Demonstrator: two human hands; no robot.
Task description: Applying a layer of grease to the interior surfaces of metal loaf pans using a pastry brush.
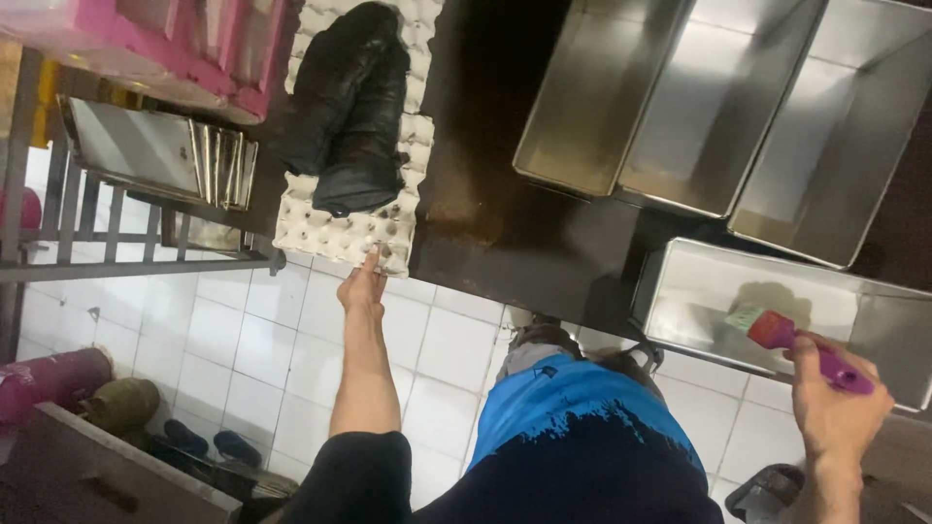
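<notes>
Right hand (830,403), lower right of the frame: clenched around the purple handle of a pastry brush (791,340). The brush's long axis runs diagonally, handle end toward the lower right, red ferrule and pale bristles pointing to the upper left. The bristle tip lies over the interior of a rectangular metal loaf tin (699,281) at right centre; contact with the tin floor cannot be determined.

Left hand (362,283), centre left: fingers extended, released, fingertips touching the lower edge of a pale egg tray (335,233). A black oven mitt (348,107) lies on the tray.

Three more metal tins (709,97) stand side by side at upper right on the dark worktop (505,223).
</notes>
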